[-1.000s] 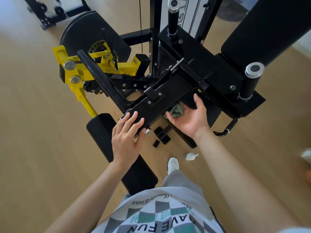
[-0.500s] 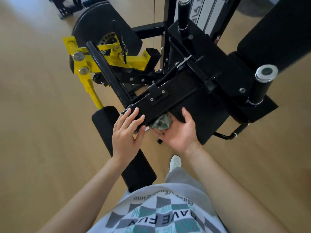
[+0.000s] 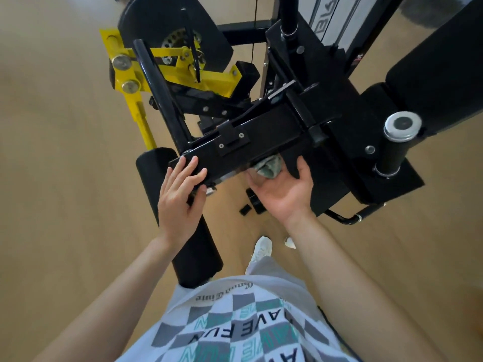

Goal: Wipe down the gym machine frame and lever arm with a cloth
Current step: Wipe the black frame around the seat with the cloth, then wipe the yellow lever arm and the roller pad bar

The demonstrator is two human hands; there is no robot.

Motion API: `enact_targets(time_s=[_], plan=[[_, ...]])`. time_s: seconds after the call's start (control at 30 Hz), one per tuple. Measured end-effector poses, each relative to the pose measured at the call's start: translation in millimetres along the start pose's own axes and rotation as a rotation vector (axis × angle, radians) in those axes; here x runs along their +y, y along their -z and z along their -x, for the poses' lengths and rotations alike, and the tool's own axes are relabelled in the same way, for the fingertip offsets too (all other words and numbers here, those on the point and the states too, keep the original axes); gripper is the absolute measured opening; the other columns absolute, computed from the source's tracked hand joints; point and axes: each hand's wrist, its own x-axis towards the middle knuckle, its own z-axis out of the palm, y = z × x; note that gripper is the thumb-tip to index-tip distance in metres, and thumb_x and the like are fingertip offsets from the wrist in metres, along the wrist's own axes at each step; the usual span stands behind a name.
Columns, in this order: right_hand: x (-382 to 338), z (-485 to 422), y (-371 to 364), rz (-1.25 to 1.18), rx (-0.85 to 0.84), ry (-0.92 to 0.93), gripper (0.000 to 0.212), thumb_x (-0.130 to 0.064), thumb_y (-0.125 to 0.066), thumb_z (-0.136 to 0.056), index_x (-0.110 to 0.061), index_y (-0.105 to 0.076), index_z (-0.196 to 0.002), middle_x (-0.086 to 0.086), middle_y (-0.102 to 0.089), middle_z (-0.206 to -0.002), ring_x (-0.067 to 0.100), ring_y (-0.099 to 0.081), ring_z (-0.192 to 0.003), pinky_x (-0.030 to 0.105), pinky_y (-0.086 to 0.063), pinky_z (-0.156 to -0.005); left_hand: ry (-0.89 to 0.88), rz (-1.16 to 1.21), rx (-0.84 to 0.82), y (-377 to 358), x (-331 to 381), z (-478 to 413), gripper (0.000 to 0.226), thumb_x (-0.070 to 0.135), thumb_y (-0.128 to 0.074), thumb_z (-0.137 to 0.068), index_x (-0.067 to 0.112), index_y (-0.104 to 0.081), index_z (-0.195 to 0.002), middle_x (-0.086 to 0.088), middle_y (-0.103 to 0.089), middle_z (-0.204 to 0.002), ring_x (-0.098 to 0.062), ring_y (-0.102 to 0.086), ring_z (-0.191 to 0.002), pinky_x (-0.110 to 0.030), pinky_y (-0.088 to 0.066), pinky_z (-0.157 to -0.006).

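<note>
Left hand [image 3: 180, 197] lies flat-fingered on the end of the frame bar [image 3: 261, 134] while right hand [image 3: 282, 194], palm up, grips the bunched cloth [image 3: 269, 167] against the bar's underside, where hidden brackets could likely snag the cloth or pinch fingers.

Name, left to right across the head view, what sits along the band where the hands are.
yellow lever arm → left hand resting on the frame beam → right hand holding the cloth → chrome-capped handle post
</note>
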Motion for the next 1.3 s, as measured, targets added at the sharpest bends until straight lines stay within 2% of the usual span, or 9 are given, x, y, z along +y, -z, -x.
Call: enact_targets(time_s=[0.13,0.3,0.43,0.57,0.67,0.77,0.97,1.17,1.3], plan=[[24,8,-2,0.185,0.006,-0.132,0.056,-0.053,-0.040,-0.099,-0.017,-0.056,-0.140,0.013,-0.057,-0.145,0.033,-0.048,-0.139,0.055,-0.028,-0.118,0.017,0.008,-0.006,0,2,0,0.027,0.012,-0.059,-0.100,0.007,-0.069,-0.125,-0.010,-0.054,-0.148,-0.028,-0.036,-0.149,-0.059,-0.028,-0.121],[46,21,0,0.626,-0.035,-0.215,0.040,-0.014,-0.038,-0.102,0.001,-0.056,-0.134,0.024,-0.059,-0.136,0.031,-0.059,-0.120,0.048,-0.044,-0.111,0.054,0.026,-0.027,5,3,2,0.028,0.011,-0.061,-0.099,0.009,-0.070,-0.126,-0.009,-0.056,-0.147,-0.026,-0.038,-0.148,-0.055,-0.031,-0.120],[55,34,2,0.952,0.024,-0.095,0.031,0.009,-0.042,-0.094,0.001,-0.061,-0.116,0.018,-0.066,-0.106,0.024,-0.066,-0.095,0.029,-0.057,-0.073,0.052,0.096,0.014,21,1,22,0.020,0.002,-0.066,-0.093,0.007,-0.075,-0.110,-0.006,-0.066,-0.132,-0.029,-0.053,-0.134,-0.048,-0.045,-0.109],[76,58,-3,1.204,-0.056,0.041,0.019,0.012,-0.054,-0.091,0.000,-0.056,-0.106,0.011,-0.065,-0.096,0.016,-0.067,-0.086,0.026,-0.057,-0.073,0.262,0.300,-0.042,40,-11,44,0.019,0.011,-0.067,-0.090,0.016,-0.071,-0.107,0.000,-0.066,-0.111,-0.025,-0.064,-0.106,-0.049,-0.055,-0.087],[109,69,-16,1.321,-0.085,0.176,0.020,0.006,-0.066,-0.090,-0.008,-0.064,-0.104,0.008,-0.068,-0.103,0.015,-0.070,-0.093,0.029,-0.059,-0.078,0.532,0.751,-0.403,56,-24,42,0.033,0.028,-0.067,-0.092,0.020,-0.067,-0.123,-0.005,-0.069,-0.118,-0.028,-0.066,-0.111,-0.051,-0.057,-0.094],[147,71,-23,1.360,-0.049,0.323,0.026,-0.002,-0.072,-0.088,-0.019,-0.066,-0.107,0.001,-0.065,-0.111,0.015,-0.067,-0.105,0.028,-0.059,-0.083,0.601,0.920,-0.630,74,-44,36,0.027,0.019,-0.066,-0.096,0.015,-0.067,-0.123,-0.013,-0.072,-0.115,-0.032,-0.070,-0.104,-0.050,-0.059,-0.089],[210,49,-25,1.548,0.366,0.732,0.027,-0.008,-0.082,-0.080,-0.021,-0.061,-0.092,-0.009,-0.063,-0.093,0.010,-0.064,-0.086,0.029,-0.059,-0.072,0.684,0.819,-0.457,88,-76,13,0.012,0.003,-0.074,-0.089,0.008,-0.070,-0.099,-0.010,-0.076,-0.093,-0.031,-0.075,-0.090,-0.046,-0.064,-0.078],[223,7,-33,2.035,0.615,1.371,0.013,-0.013,-0.079,-0.077,-0.010,-0.073,-0.087,0.003,-0.062,-0.090,0.016,-0.050,-0.085,0.024,-0.046,-0.074,0.696,0.856,-0.352,71,-88,-26,0.018,0.008,-0.076,-0.088,0.019,-0.073,-0.101,-0.002,-0.075,-0.098,-0.021,-0.074,-0.094,-0.047,-0.062,-0.086],[215,-7,-40,2.079,0.728,1.541,0.010,-0.018,-0.081,-0.079,-0.011,-0.074,-0.079,0.005,-0.060,-0.083,0.019,-0.046,-0.082,0.033,-0.043,-0.067,0.674,0.866,-0.304,57,-87,-45,0.021,0.009,-0.076,-0.087,0.027,-0.074,-0.098,0.004,-0.074,-0.101,-0.016,-0.071,-0.100,-0.044,-0.060,-0.091]])
